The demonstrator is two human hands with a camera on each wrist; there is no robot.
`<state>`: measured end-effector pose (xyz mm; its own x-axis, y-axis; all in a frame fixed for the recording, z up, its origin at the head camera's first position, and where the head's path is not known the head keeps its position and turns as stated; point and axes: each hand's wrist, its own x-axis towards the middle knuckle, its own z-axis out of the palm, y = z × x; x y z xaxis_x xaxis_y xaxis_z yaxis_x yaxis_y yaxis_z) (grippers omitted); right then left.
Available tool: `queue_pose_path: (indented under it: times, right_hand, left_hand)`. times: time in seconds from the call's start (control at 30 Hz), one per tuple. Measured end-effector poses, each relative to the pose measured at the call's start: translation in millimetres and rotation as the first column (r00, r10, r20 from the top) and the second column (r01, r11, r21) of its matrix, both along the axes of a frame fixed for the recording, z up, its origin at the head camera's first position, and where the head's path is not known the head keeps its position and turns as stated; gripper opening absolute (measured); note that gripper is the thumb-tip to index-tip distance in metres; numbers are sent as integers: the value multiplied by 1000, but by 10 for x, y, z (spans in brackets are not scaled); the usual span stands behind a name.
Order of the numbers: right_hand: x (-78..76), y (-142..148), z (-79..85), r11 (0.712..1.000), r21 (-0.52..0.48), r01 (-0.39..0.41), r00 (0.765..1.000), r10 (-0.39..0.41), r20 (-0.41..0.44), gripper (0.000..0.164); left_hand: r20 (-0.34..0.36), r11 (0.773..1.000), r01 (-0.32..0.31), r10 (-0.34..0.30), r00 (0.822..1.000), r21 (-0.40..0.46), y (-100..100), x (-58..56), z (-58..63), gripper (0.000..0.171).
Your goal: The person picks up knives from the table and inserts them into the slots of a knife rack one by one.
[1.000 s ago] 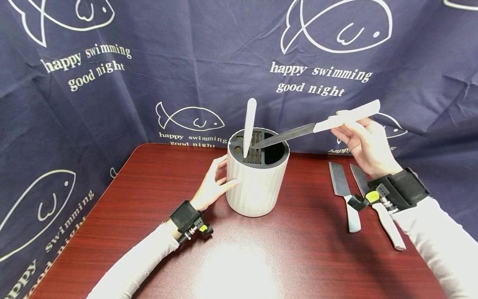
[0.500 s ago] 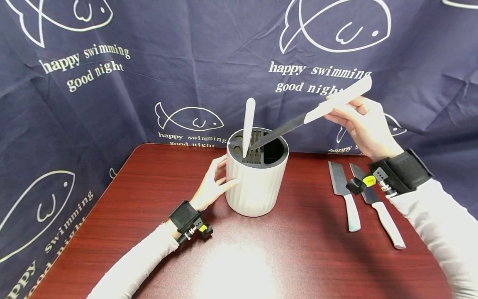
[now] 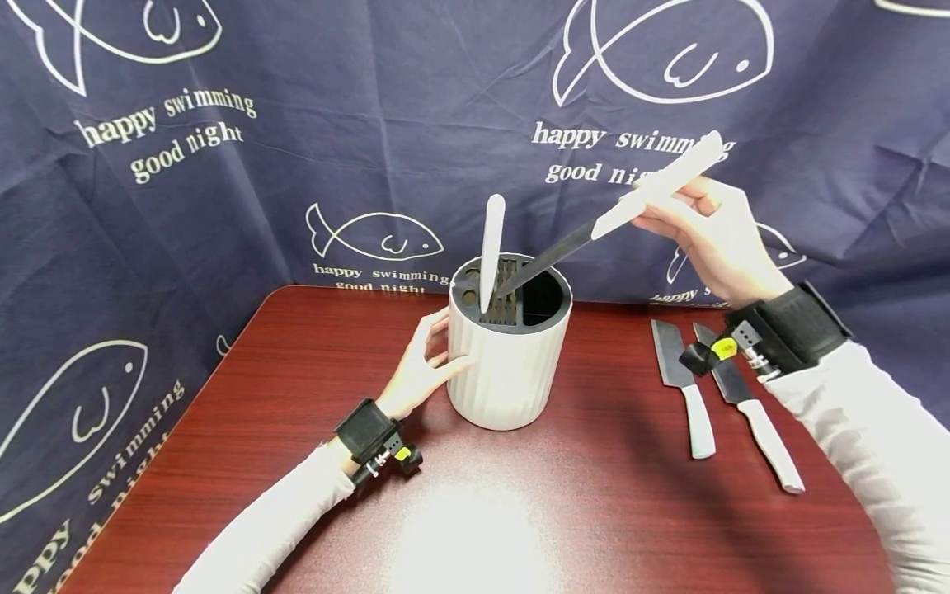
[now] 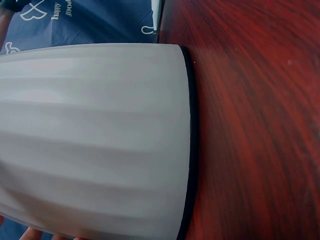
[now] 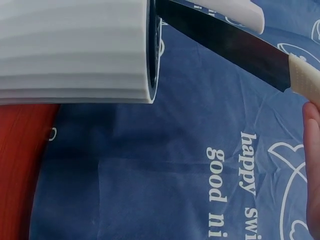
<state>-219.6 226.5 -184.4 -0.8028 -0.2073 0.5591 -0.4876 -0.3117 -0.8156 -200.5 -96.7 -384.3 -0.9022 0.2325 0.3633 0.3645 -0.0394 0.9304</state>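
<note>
A ribbed white knife holder with a dark slotted top stands upright on the table. My left hand grips its left side, thumb across the front and fingers reaching round the back. The white handle of one knife sticks up from the slots. Above and to the right, my right hand pinches a second knife by its white handle. This knife slants down to the left, its tip right at the slots. In the right wrist view its dark blade meets the holder's top edge.
On the table's right side lie a cleaver and a pointed knife, both white-handled; the right wrist strap overlaps the pointed one. A blue cloth with fish prints hangs behind the reddish table. The holder's round compartment is on its right.
My right hand has moved up and left, tilting the knife steeper, with its handle end raised and its tip staying near the slots. The left hand and the holder have stayed in place.
</note>
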Motion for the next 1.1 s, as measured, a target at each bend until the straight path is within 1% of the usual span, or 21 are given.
queue_pose_path:
  times: [0.2,0.4,0.77,1.1]
  right_hand:
    - [10,-44,54,1000,4,-25,1000,25,0,22]
    - [9,-87,68,1000,23,-3,1000,3,8,21]
    - [-7,-144,56,998,55,-1,1000,1,-3,19]
    - [7,-169,72,998,63,-5,1000,5,5,20]
  left_hand:
    - [-2,1000,-6,6,1000,-3,0,-5,-6,73]
    - [-9,1000,-4,4,1000,5,2,3,-2,74]
    - [10,1000,-7,7,1000,-4,-4,4,-26,74]
    - [2,1000,-1,1,1000,3,-5,-5,-29,75]
